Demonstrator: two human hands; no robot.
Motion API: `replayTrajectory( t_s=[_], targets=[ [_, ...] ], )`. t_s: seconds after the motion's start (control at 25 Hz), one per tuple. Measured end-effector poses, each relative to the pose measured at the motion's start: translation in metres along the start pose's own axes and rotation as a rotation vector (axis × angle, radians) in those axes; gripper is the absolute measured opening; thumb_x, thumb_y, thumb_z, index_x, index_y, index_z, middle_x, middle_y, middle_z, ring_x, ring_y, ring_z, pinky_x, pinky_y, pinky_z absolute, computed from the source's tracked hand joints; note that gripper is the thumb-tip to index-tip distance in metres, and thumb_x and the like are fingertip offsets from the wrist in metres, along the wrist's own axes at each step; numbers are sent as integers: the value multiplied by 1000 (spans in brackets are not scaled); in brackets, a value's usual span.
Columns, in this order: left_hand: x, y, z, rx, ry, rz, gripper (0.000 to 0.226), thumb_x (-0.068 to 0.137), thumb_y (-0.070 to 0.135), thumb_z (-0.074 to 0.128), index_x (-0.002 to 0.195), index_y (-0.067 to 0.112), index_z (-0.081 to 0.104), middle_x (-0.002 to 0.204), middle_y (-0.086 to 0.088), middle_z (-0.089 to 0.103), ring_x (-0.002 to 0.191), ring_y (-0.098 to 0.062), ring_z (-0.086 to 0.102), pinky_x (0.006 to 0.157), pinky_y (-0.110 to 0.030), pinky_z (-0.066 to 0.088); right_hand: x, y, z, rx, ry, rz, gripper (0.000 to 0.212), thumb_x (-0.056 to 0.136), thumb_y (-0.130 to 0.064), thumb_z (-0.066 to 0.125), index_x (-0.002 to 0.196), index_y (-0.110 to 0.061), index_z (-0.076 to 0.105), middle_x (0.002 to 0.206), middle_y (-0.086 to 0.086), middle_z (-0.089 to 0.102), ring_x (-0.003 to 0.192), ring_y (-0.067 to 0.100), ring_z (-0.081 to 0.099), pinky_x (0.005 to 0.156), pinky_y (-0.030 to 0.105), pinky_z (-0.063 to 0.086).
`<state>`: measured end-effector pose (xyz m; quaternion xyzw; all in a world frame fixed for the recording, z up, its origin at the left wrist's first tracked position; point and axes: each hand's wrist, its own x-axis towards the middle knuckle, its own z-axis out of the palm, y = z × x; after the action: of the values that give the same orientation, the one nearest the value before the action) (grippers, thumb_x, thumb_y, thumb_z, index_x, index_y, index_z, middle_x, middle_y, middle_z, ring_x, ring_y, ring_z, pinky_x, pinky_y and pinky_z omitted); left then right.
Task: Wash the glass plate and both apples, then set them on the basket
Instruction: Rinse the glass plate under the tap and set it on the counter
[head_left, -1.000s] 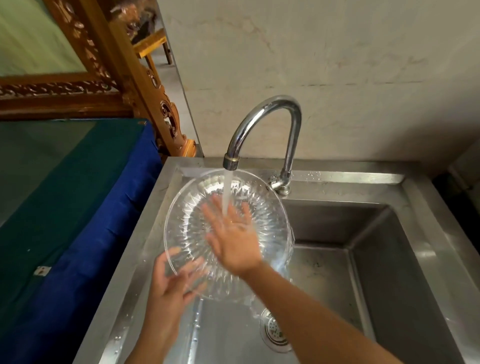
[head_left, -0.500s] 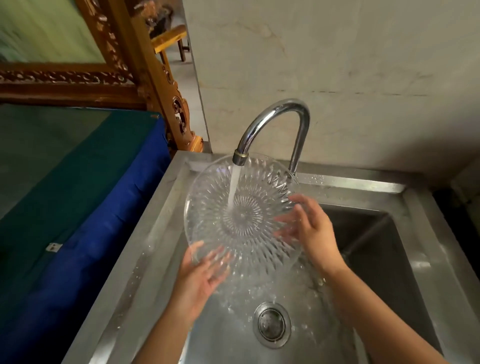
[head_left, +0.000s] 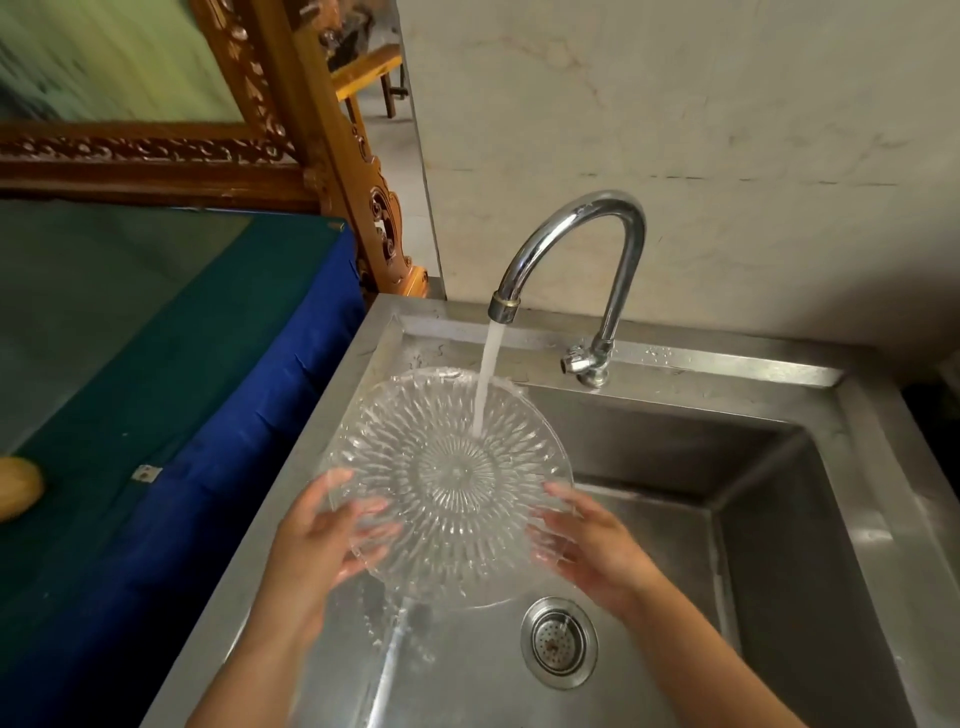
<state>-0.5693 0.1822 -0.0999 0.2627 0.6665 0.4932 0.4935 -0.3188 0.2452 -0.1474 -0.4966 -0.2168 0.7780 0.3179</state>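
Only a sliver of something round and yellowish (head_left: 18, 493) pokes in at the left edge on the blue-and-green table (head_left: 156, 389), so can't tell if it's an apple. Fingers (head_left: 363, 525) of the left hand (head_left: 317, 540) sit behind the glass plate (head_left: 449, 483), smeared by the ribbed glass; same for the right hand (head_left: 592, 545) fingertips. Both forearms get cut off at the near edge. The sink (head_left: 779, 519) runs out of frame on the right and near side.
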Motion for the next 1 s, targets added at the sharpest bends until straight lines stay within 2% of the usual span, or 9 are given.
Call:
replayTrajectory(
  t_s=[0.12,0.24,0.4,0.52,0.64,0.72,0.84,0.92,1.0],
  targets=[
    [4,2,-7,35,-33,93,32,91,19,52,119,34,53,103,2,75,87,-21,73,62,-22,58,9,7,10,278,-58,28,37,80,3,59,111,-19,60,96,7,69,76,21,68,71,32,59],
    [10,-8,-4,-129,-46,29,29,92,14,51,115,31,55,107,-1,74,93,-22,72,65,-25,59,6,-9,13,330,-104,-105,38,73,-3,61,108,-17,63,93,5,72,74,19,72,75,34,58],
    [12,-28,19,-323,-98,-148,30,90,3,51,114,21,55,109,-11,72,94,-26,71,64,-32,60,-10,-47,-4,48,-96,-269,33,82,1,56,109,-14,65,103,8,72,91,27,71,83,40,57],
    [3,-42,32,-369,-175,-235,37,90,2,47,126,12,46,113,-16,68,88,-25,73,63,-33,61,-21,-71,-23,-445,61,-245,20,86,-9,59,104,-7,68,102,12,74,94,31,70,89,42,55],
    [-4,-46,30,-298,-182,-269,38,88,4,52,126,10,48,104,-13,73,83,-25,74,59,-33,59,-7,-93,-27,-753,322,-194,30,88,-20,55,98,5,67,102,24,70,100,42,64,78,36,53],
    [-5,-44,25,-245,-182,-267,36,87,3,54,121,11,51,94,-10,76,81,-26,74,55,-33,58,12,-112,-12,-653,413,-217,40,88,-27,56,106,9,63,104,25,70,92,36,67,72,35,49],
    [-5,-36,16,-205,-164,-243,28,88,1,52,114,11,55,93,-11,76,82,-29,74,56,-34,59,41,-139,20,-417,380,-170,51,83,-40,62,109,4,62,106,17,72,73,20,65,65,31,49],
    [-5,-32,14,-192,-156,-220,26,87,3,54,110,13,58,95,-12,76,84,-30,73,60,-35,59,57,-149,34,-365,420,-143,44,80,-42,64,99,-2,64,95,10,73,65,19,67,63,28,52],
    [-5,-30,12,-182,-146,-204,27,86,4,55,110,14,58,92,-9,77,83,-29,74,62,-35,58,66,-154,39,-365,472,-143,31,82,-35,64,90,-5,65,85,8,72,53,14,63,43,17,46]
  ],
)
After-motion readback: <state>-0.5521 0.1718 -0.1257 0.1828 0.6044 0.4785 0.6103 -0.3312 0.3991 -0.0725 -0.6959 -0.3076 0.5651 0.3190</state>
